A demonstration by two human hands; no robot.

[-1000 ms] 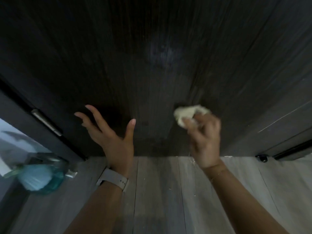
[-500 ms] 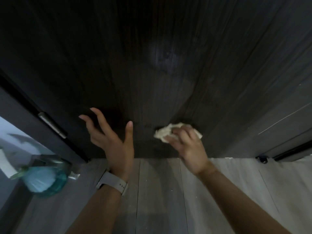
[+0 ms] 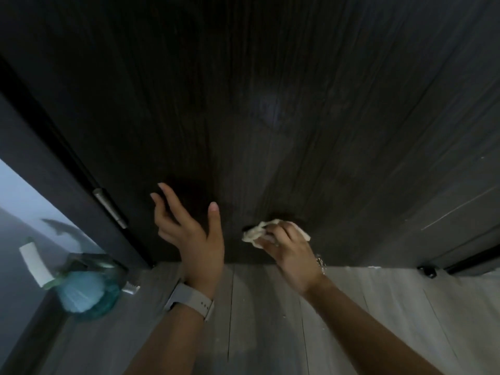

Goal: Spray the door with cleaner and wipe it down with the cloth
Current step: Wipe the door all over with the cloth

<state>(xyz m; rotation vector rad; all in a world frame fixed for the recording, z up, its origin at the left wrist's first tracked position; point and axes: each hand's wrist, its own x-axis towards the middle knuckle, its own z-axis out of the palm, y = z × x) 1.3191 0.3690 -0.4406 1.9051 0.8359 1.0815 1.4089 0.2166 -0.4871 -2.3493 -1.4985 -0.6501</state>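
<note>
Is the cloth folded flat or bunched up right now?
Bunched up. The cloth is a crumpled wad that the right hand grips against the bottom of the door, with ragged edges sticking out past the fingers.

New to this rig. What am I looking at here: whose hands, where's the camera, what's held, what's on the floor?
No machine: a person wears one wide-angle camera on the head, looking forward and down, so the arms enter from the bottom. The dark panel filling the view is the door, seen from close up near its foot. The right hand grips a crumpled pale cloth against the door's lower edge. The left hand, with a watch on its wrist, is open and holds nothing. A teal spray bottle stands on the grey plank floor at the left.
</note>
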